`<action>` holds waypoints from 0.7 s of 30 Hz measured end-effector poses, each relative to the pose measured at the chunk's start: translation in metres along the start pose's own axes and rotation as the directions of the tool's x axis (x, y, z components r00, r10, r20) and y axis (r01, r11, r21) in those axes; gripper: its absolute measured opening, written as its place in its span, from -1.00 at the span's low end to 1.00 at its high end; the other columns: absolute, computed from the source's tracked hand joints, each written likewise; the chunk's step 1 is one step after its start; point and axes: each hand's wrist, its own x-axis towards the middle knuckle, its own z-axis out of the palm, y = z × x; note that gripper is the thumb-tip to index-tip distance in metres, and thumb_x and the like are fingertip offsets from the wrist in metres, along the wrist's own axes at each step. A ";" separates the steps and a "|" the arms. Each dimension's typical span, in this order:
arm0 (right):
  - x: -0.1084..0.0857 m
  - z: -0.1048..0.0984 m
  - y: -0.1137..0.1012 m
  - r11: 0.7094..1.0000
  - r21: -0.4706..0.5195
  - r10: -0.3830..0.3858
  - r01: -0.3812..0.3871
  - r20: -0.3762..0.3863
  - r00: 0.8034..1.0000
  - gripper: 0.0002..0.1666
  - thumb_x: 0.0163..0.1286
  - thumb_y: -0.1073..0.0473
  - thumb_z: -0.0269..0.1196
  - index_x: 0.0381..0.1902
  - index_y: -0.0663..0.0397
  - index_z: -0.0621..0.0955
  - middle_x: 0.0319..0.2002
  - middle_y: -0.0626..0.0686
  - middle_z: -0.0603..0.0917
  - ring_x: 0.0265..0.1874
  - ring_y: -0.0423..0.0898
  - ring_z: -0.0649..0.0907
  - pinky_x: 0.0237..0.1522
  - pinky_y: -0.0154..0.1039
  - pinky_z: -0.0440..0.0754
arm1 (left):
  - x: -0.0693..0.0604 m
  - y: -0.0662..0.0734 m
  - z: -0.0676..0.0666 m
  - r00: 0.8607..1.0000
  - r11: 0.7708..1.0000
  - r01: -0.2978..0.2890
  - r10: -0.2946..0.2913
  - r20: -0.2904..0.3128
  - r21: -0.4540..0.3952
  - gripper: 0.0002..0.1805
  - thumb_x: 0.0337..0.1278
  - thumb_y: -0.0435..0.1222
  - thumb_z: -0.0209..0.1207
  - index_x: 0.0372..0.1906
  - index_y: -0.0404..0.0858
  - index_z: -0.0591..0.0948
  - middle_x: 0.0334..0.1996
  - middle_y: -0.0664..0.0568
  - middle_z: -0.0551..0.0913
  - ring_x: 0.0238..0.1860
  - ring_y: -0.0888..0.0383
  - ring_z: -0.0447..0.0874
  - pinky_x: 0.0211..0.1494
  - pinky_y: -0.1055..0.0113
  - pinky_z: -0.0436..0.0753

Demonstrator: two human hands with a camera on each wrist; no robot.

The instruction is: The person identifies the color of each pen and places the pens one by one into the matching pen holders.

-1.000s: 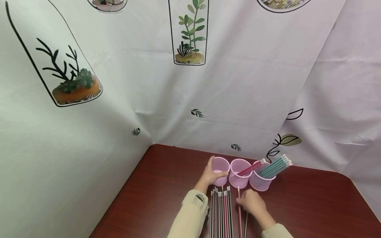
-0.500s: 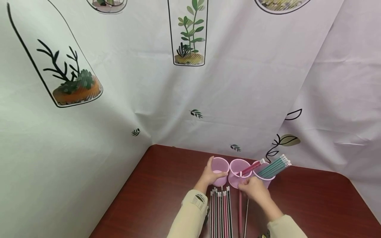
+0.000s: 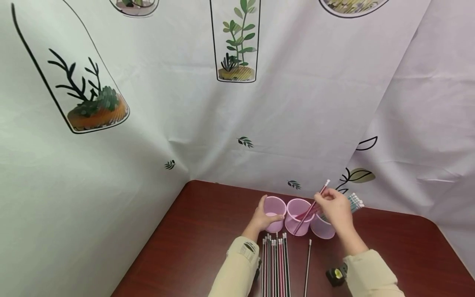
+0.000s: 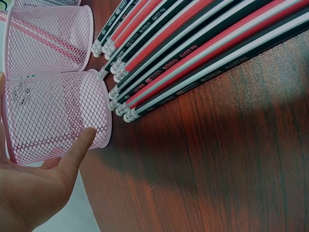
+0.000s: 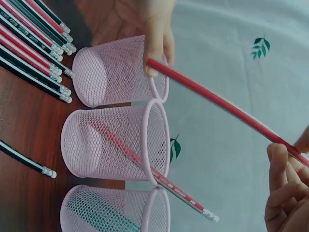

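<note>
My left hand [image 3: 261,218] holds the left pink mesh pen cup [image 3: 276,228], thumb on the near side and fingers behind it. No pencils show in that cup. My right hand [image 5: 289,188] pinches a red pencil [image 5: 217,100] near its eraser end, holding it slanted in the air. In the head view its lower end appears in front of the middle pen cup [image 5: 101,157]; whether it touches the cup I cannot tell. A red pencil [image 5: 181,193] leans in the middle cup. Teal pencils [image 3: 356,202] stand in the right pen cup [image 3: 323,232], partly behind my right hand.
Several black and red striped pencils [image 3: 276,264] lie side by side in front of the left cup. One dark pencil [image 3: 307,268] lies apart to their right. The three cups stand in a row on the brown table [image 3: 178,247], near the printed backdrop [image 3: 208,165].
My right hand has lifted the red pencil off the table and moved it up and right, over the cups. My left hand stays at the left cup.
</note>
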 end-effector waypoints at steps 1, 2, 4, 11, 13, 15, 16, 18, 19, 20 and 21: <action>0.001 0.000 0.000 1.000 0.007 0.000 0.000 -0.026 1.000 -0.81 0.17 0.17 0.20 -0.48 0.23 0.53 -0.70 -0.02 0.59 -0.77 -0.17 0.57 -0.67 -0.38 0.44 | 0.000 0.000 0.000 1.000 1.000 0.002 -0.002 0.000 0.001 0.09 -0.36 -0.22 0.50 0.39 -0.14 0.12 0.12 -0.38 0.36 0.05 -0.24 0.42 0.08 -0.11 0.44; 0.001 0.000 0.001 1.000 0.004 0.001 0.000 -0.055 0.999 -0.81 0.17 0.17 0.20 -0.48 0.22 0.53 -0.68 0.01 0.61 -0.77 -0.19 0.57 -0.66 -0.39 0.42 | 0.000 0.000 0.000 1.000 1.000 0.004 -0.004 0.000 0.003 0.10 -0.36 -0.22 0.50 0.39 -0.14 0.12 0.13 -0.37 0.36 0.06 -0.23 0.42 0.09 -0.11 0.43; 0.002 0.000 0.004 1.000 0.017 0.003 -0.001 -0.108 0.994 -0.81 0.18 0.17 0.20 -0.47 0.22 0.55 -0.65 0.04 0.63 -0.78 -0.21 0.56 -0.65 -0.40 0.41 | 0.001 -0.001 0.000 1.000 1.000 0.008 -0.008 0.001 0.002 0.10 -0.36 -0.21 0.49 0.40 -0.13 0.12 0.13 -0.36 0.36 0.06 -0.22 0.42 0.10 -0.09 0.43; 0.003 0.004 0.022 0.998 -0.055 0.020 -0.035 -0.253 0.967 -0.77 0.20 0.06 0.19 -0.42 0.13 0.61 -0.51 0.04 0.69 -0.68 -0.27 0.56 -0.60 -0.37 0.38 | 0.001 0.000 0.000 1.000 1.000 -0.003 0.003 -0.005 -0.002 0.10 -0.37 -0.21 0.50 0.39 -0.14 0.13 0.12 -0.36 0.38 0.05 -0.21 0.43 0.10 -0.09 0.43; 0.002 0.006 0.030 0.994 -0.098 0.023 -0.052 -0.274 0.961 -0.76 0.19 0.03 0.19 -0.42 0.09 0.63 -0.48 0.04 0.70 -0.62 -0.23 0.55 -0.57 -0.31 0.38 | 0.000 0.000 0.000 1.000 1.000 -0.004 0.004 -0.005 -0.004 0.09 -0.37 -0.22 0.50 0.39 -0.14 0.13 0.12 -0.36 0.37 0.06 -0.21 0.42 0.10 -0.09 0.43; 0.000 0.009 0.038 0.990 -0.124 0.035 -0.071 -0.271 0.962 -0.75 0.19 0.01 0.18 -0.42 0.08 0.63 -0.48 0.04 0.70 -0.59 -0.20 0.55 -0.58 -0.27 0.36 | 0.000 0.000 0.000 1.000 1.000 -0.003 0.003 -0.004 -0.004 0.09 -0.36 -0.22 0.50 0.39 -0.14 0.13 0.12 -0.36 0.37 0.05 -0.21 0.42 0.10 -0.09 0.43; -0.001 0.011 0.042 0.989 -0.122 0.048 -0.082 -0.257 0.965 -0.74 0.19 0.01 0.18 -0.42 0.08 0.63 -0.49 0.04 0.70 -0.61 -0.19 0.57 -0.59 -0.25 0.36 | 0.000 0.000 0.000 1.000 1.000 -0.001 0.001 -0.003 -0.004 0.09 -0.36 -0.22 0.50 0.39 -0.14 0.13 0.12 -0.36 0.37 0.05 -0.21 0.42 0.10 -0.09 0.43; -0.004 0.015 0.049 0.988 -0.116 0.077 -0.105 -0.222 0.972 -0.74 0.20 0.01 0.17 -0.39 0.10 0.62 -0.51 0.03 0.70 -0.65 -0.19 0.59 -0.61 -0.24 0.36 | 0.000 0.000 0.000 1.000 1.000 0.003 -0.003 -0.004 -0.001 0.10 -0.37 -0.22 0.50 0.39 -0.13 0.12 0.13 -0.36 0.37 0.05 -0.20 0.43 0.10 -0.09 0.43; -0.005 0.017 0.052 0.987 -0.114 0.089 -0.115 -0.206 0.974 -0.74 0.21 0.02 0.17 -0.38 0.11 0.62 -0.53 0.03 0.70 -0.67 -0.20 0.59 -0.61 -0.25 0.37 | 0.000 0.000 0.000 1.000 1.000 0.006 -0.006 -0.004 -0.001 0.10 -0.36 -0.22 0.50 0.39 -0.13 0.12 0.13 -0.36 0.36 0.05 -0.20 0.43 0.10 -0.09 0.43; -0.006 0.019 0.055 0.986 -0.112 0.101 -0.124 -0.187 0.977 -0.73 0.22 0.02 0.17 -0.37 0.12 0.62 -0.55 0.02 0.70 -0.70 -0.21 0.59 -0.61 -0.25 0.37 | 0.000 0.001 0.000 1.000 1.000 0.012 -0.012 -0.003 -0.003 0.10 -0.36 -0.21 0.50 0.40 -0.12 0.12 0.13 -0.35 0.36 0.05 -0.20 0.42 0.10 -0.09 0.43; -0.007 0.021 0.058 0.985 -0.116 0.107 -0.128 -0.174 0.979 -0.73 0.22 0.03 0.17 -0.36 0.14 0.62 -0.56 0.02 0.70 -0.72 -0.22 0.59 -0.60 -0.25 0.37 | 0.000 0.001 0.000 1.000 1.000 0.017 -0.017 -0.002 -0.004 0.11 -0.36 -0.21 0.50 0.40 -0.11 0.12 0.14 -0.35 0.36 0.06 -0.19 0.42 0.11 -0.08 0.42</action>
